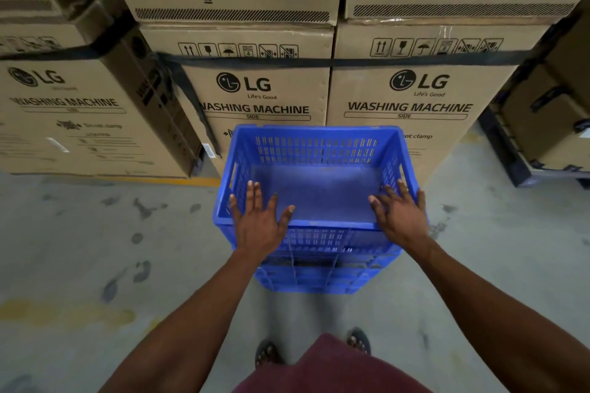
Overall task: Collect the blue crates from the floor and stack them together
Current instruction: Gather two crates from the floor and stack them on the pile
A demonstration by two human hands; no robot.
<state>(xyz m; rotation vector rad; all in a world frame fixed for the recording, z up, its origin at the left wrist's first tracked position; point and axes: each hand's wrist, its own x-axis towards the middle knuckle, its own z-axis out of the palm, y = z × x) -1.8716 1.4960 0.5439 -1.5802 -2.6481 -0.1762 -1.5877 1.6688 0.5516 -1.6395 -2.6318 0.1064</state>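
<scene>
While the view is taken from above, these are seen:
Left hand (258, 220): fingers spread straight, laid on the near rim; nothing is gripped.
Right hand (400, 214): likewise flat and spread.
Top blue crate (316, 150): nested on stacked crates (313, 277) on the floor (79, 233).
Washing machine boxes (255, 89): stacked behind.

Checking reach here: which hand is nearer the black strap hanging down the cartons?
Left. The left hand is over the top crate's near-left rim, below the black strap; the right hand is at the near-right corner.
</scene>
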